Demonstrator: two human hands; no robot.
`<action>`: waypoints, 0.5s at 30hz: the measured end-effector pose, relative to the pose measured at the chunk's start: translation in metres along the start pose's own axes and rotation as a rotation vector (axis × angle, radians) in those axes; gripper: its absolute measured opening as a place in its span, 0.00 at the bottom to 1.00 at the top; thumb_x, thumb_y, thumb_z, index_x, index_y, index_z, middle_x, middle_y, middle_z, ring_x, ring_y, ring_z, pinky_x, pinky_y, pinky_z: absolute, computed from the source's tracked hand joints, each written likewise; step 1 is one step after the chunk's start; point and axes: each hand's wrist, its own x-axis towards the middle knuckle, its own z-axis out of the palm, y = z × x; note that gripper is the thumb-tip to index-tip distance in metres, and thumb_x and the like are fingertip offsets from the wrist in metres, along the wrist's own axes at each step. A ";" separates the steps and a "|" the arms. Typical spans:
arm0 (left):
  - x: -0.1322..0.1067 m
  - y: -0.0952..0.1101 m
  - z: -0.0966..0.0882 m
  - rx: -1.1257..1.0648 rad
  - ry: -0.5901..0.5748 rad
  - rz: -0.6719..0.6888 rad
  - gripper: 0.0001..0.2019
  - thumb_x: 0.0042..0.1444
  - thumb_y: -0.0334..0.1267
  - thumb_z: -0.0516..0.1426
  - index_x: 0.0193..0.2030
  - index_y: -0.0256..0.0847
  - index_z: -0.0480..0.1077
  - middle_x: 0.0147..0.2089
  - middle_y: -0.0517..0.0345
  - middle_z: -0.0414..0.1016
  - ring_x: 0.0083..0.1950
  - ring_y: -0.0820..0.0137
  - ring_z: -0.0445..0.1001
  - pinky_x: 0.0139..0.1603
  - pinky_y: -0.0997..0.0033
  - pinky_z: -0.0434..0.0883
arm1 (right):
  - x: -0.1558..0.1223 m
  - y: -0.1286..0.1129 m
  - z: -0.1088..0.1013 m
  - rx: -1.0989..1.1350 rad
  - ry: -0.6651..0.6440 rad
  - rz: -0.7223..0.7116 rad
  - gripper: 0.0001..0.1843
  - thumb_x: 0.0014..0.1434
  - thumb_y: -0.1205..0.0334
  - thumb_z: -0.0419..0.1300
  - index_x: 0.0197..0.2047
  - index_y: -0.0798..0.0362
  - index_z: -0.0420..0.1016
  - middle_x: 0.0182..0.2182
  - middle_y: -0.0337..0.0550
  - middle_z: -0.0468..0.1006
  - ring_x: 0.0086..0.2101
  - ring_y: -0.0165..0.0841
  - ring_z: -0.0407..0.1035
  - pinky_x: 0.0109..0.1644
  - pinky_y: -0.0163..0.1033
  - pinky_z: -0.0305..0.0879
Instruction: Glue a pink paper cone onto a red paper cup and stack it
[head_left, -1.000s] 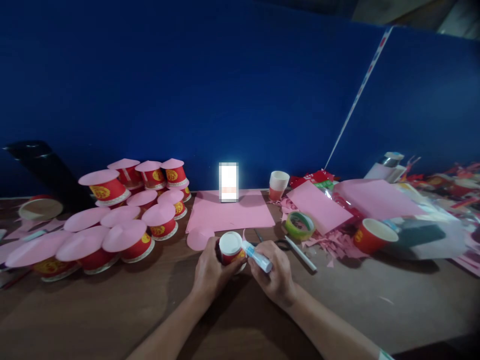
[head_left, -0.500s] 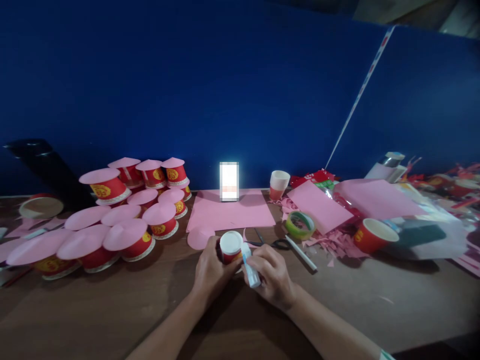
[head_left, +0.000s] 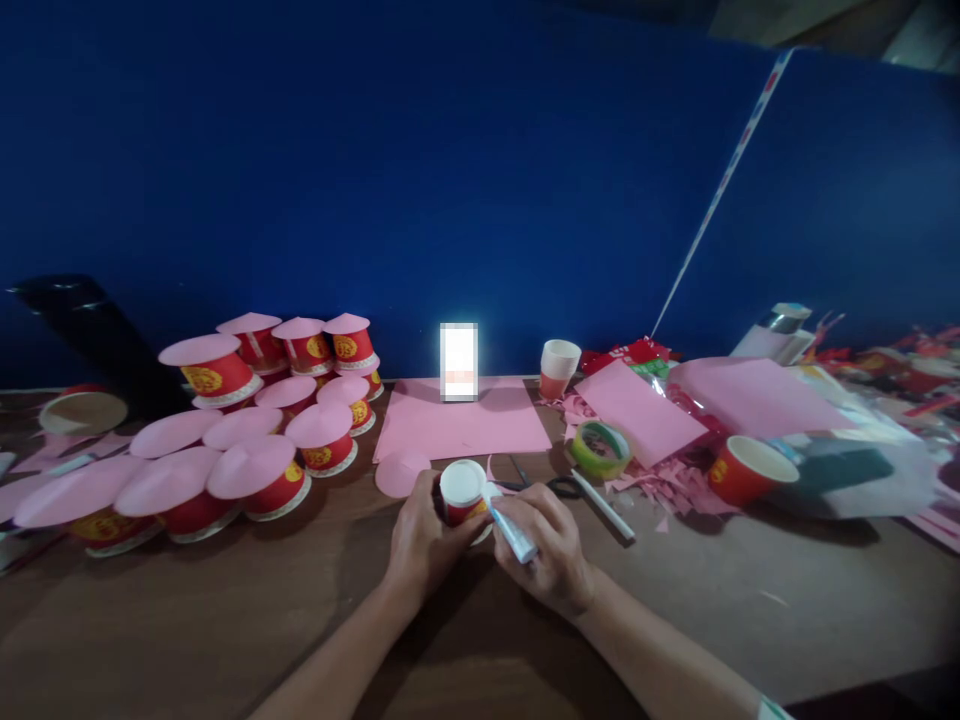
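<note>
My left hand [head_left: 421, 535] is wrapped round an upside-down red paper cup [head_left: 463, 487], its white base facing up. In my right hand [head_left: 546, 548] is a white and blue glue tube [head_left: 514, 532], its narrow end against or very close to the cup's right upper edge. The exact contact is too small to tell. Just behind the cup lies a pink paper cone [head_left: 403, 473]. Dark-handled scissors [head_left: 564, 487] rest beyond my right hand, beside a white pen-like stick [head_left: 604, 508].
Several red cups with pink cone tops [head_left: 251, 468] crowd the left side. Pink sheets [head_left: 487, 430] lie in front of a bright blurred screen [head_left: 459, 360]. To the right are green tape [head_left: 600, 450], a white-and-pink cup [head_left: 559, 368], an open red cup [head_left: 750, 470] and paper scraps [head_left: 679, 488].
The glue tube has tilted, its rear end moving right and slightly up as my right hand shifts. My left hand and the cup stay nearly where they were.
</note>
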 end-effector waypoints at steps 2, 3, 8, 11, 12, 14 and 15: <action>0.000 0.000 0.000 -0.005 0.003 -0.014 0.21 0.40 0.51 0.61 0.37 0.42 0.61 0.33 0.59 0.72 0.33 0.66 0.71 0.32 0.68 0.67 | -0.001 0.001 0.001 -0.022 -0.025 -0.016 0.24 0.52 0.72 0.57 0.53 0.48 0.66 0.35 0.46 0.72 0.35 0.36 0.68 0.38 0.42 0.69; 0.000 0.000 0.000 -0.011 0.001 -0.017 0.21 0.40 0.51 0.61 0.37 0.42 0.61 0.33 0.59 0.72 0.32 0.66 0.71 0.32 0.68 0.67 | -0.002 0.002 0.002 -0.031 -0.039 -0.025 0.25 0.52 0.72 0.57 0.53 0.48 0.65 0.34 0.45 0.72 0.35 0.36 0.67 0.38 0.42 0.69; -0.002 -0.002 0.000 -0.024 -0.025 -0.001 0.23 0.40 0.53 0.61 0.38 0.42 0.61 0.33 0.59 0.72 0.33 0.67 0.71 0.32 0.69 0.67 | -0.002 0.002 0.002 -0.029 -0.075 -0.062 0.23 0.51 0.71 0.58 0.51 0.49 0.66 0.31 0.43 0.69 0.32 0.34 0.64 0.36 0.42 0.68; -0.002 -0.002 -0.001 -0.029 -0.038 -0.004 0.23 0.40 0.52 0.61 0.39 0.42 0.61 0.34 0.60 0.71 0.33 0.67 0.71 0.32 0.69 0.66 | 0.001 0.001 -0.001 -0.038 -0.083 -0.066 0.22 0.51 0.71 0.57 0.50 0.49 0.66 0.30 0.43 0.69 0.31 0.34 0.63 0.35 0.41 0.67; -0.002 -0.002 -0.001 -0.032 -0.040 -0.006 0.23 0.40 0.52 0.61 0.39 0.42 0.61 0.34 0.60 0.71 0.33 0.67 0.70 0.32 0.69 0.66 | 0.001 0.000 -0.002 -0.040 -0.085 -0.069 0.21 0.51 0.71 0.57 0.50 0.49 0.66 0.30 0.42 0.69 0.30 0.34 0.63 0.35 0.41 0.67; -0.002 -0.001 -0.001 -0.035 -0.030 -0.012 0.23 0.40 0.51 0.62 0.39 0.42 0.61 0.34 0.60 0.71 0.34 0.67 0.70 0.32 0.70 0.66 | 0.002 -0.001 -0.003 -0.036 -0.091 -0.083 0.21 0.51 0.71 0.56 0.49 0.50 0.66 0.29 0.42 0.69 0.30 0.33 0.63 0.35 0.41 0.67; -0.002 -0.001 -0.001 -0.034 -0.022 -0.018 0.23 0.40 0.51 0.62 0.39 0.42 0.61 0.34 0.60 0.71 0.34 0.67 0.70 0.32 0.70 0.66 | 0.002 0.000 -0.003 -0.032 -0.092 -0.091 0.21 0.51 0.71 0.56 0.49 0.50 0.66 0.29 0.42 0.69 0.30 0.33 0.63 0.34 0.41 0.67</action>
